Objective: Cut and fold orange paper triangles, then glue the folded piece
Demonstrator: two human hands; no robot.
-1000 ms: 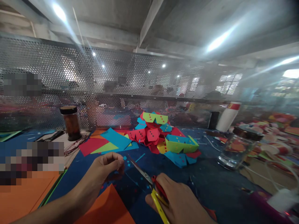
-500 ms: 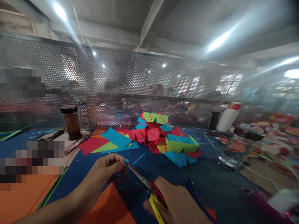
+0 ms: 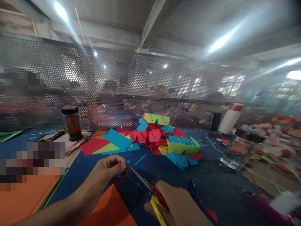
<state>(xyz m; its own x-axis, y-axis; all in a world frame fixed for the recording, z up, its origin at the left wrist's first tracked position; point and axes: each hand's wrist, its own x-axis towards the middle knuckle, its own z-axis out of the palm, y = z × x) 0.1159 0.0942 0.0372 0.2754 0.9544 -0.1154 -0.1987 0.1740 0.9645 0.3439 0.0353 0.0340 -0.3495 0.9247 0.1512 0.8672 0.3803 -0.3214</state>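
Observation:
My right hand (image 3: 180, 202) is wrapped around the handles of a pair of scissors (image 3: 145, 183), one loop red and the other yellow. The blades point up and left, and their tips reach the fingertips of my left hand (image 3: 114, 166). Thumb and fingers of that hand are pinched together; whatever lies between them is too small or hidden to make out. Below the left wrist is an orange sheet of paper (image 3: 110, 208). A thin blue paper strip (image 3: 140, 159) lies on the dark blue table just beyond the scissor tips.
Ahead stands a pile of folded, dotted paper pieces (image 3: 155, 135). Coloured sheets (image 3: 117, 139) lie left of it, near a dark-lidded jar (image 3: 72, 124). A clear jar (image 3: 237, 150), a white cup (image 3: 230, 117) and cables are at right. A perforated screen (image 3: 131, 75) closes the back.
Both hands stay in nearly the same place. The scissor blades look slightly closer together at the left fingertips.

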